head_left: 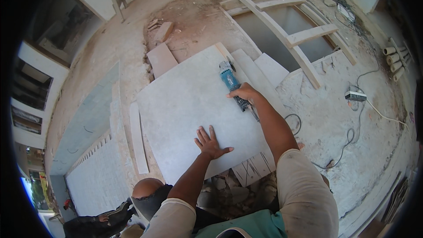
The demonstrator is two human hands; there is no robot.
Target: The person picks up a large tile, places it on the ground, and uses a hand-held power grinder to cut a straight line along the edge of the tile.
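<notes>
On rubble, large pale-grey tile (pixel 189 101) lies flat, seemingly uncracked.

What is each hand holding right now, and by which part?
The right hand grips the blue angle grinder by its dark rear body. The left hand holds nothing; it lies flat on the large grey tile.

No pkgs, labels, signs, screens — none visible.

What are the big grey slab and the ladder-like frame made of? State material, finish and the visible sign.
Large grey square slab: probably porcelain or ceramic tile, matte; thin, flat, faintly mottled face. Pale ladder-like frame over the floor opening: seemingly rough sawn wood, unpainted; straight planks with dusty bare surfaces.
</notes>
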